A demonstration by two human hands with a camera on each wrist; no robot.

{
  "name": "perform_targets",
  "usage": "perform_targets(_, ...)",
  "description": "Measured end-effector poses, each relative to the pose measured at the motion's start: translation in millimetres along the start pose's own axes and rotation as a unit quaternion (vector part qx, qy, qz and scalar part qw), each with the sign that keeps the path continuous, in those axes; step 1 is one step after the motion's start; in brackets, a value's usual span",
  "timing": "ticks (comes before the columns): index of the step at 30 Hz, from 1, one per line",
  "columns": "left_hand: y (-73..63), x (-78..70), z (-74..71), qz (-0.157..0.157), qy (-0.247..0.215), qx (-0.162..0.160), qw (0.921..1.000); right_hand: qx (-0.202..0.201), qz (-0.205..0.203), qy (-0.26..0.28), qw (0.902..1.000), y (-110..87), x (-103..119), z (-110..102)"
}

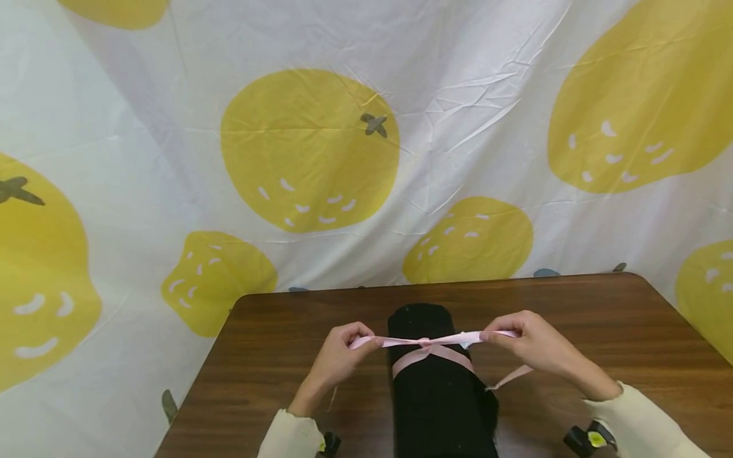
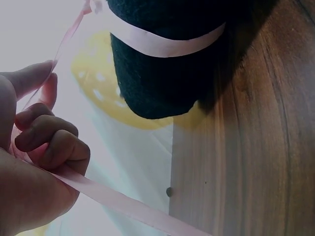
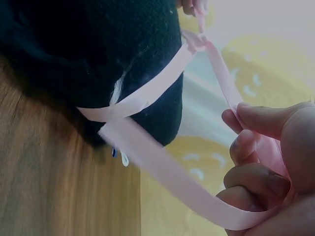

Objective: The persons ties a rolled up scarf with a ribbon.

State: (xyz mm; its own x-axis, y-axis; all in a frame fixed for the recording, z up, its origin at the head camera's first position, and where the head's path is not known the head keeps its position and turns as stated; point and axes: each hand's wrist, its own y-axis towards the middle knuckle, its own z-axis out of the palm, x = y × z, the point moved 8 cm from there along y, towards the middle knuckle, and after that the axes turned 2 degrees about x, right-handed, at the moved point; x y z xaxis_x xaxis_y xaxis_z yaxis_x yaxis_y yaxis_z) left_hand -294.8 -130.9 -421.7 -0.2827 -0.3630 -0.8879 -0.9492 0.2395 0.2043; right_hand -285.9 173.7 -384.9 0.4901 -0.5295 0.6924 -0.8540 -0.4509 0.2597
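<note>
A rolled black cloth (image 1: pixel 435 407) lies lengthwise on the table, its far end rounded. Around it runs a pink ribbon (image 1: pixel 409 360), crossed in a knot on top. My left hand (image 1: pixel 335 356) pinches one ribbon end left of the roll, and my right hand (image 1: pixel 529 340) pinches the other on the right. Between the hands the ribbon is stretched nearly straight above the cloth. Loose tails hang from both hands; the right wrist view shows a wide ribbon tail (image 3: pixel 172 182) curving below the fingers. Small white and blue loops (image 3: pixel 124 158) show by the roll there.
The brown wooden table (image 1: pixel 275 356) has rounded far corners. Behind it hangs a white curtain (image 1: pixel 172 159) printed with yellow fruit. Dark wrist cameras sit at both cream sleeves (image 1: pixel 641 420).
</note>
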Motion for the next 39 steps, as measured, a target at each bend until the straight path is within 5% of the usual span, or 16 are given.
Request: perform_targets(39, -9.8, 17.8, -5.1, -0.031, 0.032, 0.011, 0.9990, 0.028, 0.025, 0.001, 0.9993, -12.8, -32.7, -4.2)
